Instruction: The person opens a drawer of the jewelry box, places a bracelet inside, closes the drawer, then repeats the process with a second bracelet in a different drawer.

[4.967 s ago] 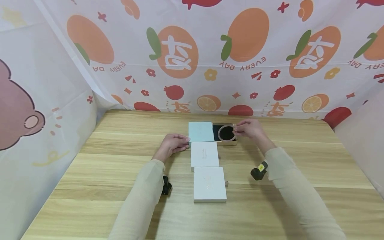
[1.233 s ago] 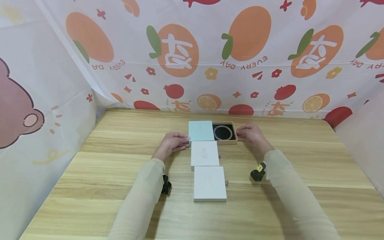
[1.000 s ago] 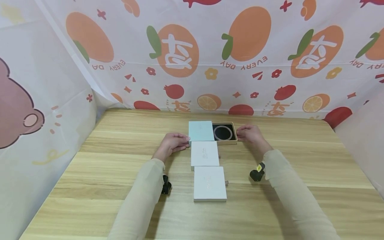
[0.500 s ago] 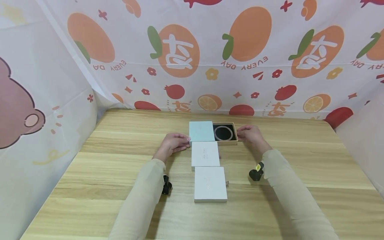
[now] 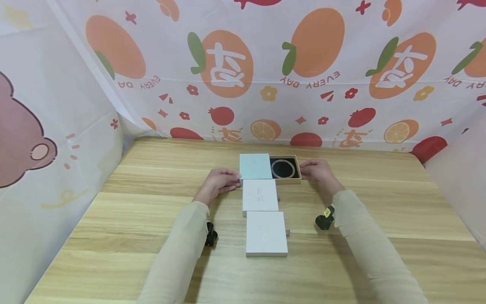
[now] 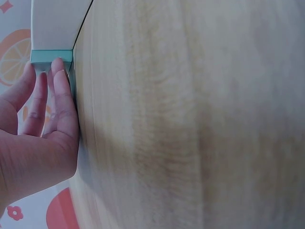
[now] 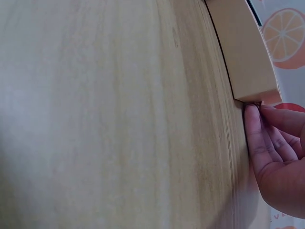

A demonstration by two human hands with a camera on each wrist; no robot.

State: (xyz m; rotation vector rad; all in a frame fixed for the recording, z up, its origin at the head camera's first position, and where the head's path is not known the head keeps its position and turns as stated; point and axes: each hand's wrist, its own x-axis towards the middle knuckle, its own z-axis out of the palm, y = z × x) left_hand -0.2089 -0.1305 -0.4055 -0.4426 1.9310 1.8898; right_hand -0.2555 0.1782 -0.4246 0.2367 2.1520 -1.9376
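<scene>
A light-blue sleeve box (image 5: 255, 166) lies at the far end of the table, its drawer (image 5: 297, 169) pulled out to the right. On the drawer's black lining rests a pale ring, like a bangle (image 5: 282, 178). My left hand (image 5: 220, 181) holds the box's left end; in the left wrist view the thumb and fingertips (image 6: 62, 81) touch its blue end face. My right hand (image 5: 319, 172) is at the drawer's right end. In the right wrist view thumb and forefinger (image 7: 253, 117) pinch together at that end wall, and what lies between them is mostly hidden.
Two white boxes line up in front of the blue one: a nearer box (image 5: 266, 234) with a small grey tab (image 5: 287, 232) on its right, and a middle box (image 5: 260, 195). Patterned cloth (image 5: 265, 63) hangs behind the wooden table (image 5: 133, 232).
Five seconds ago my right hand held the bangle tilted over the drawer. The bangle then lay flat inside, with that hand at the drawer's end. Over the last second hardly anything moves.
</scene>
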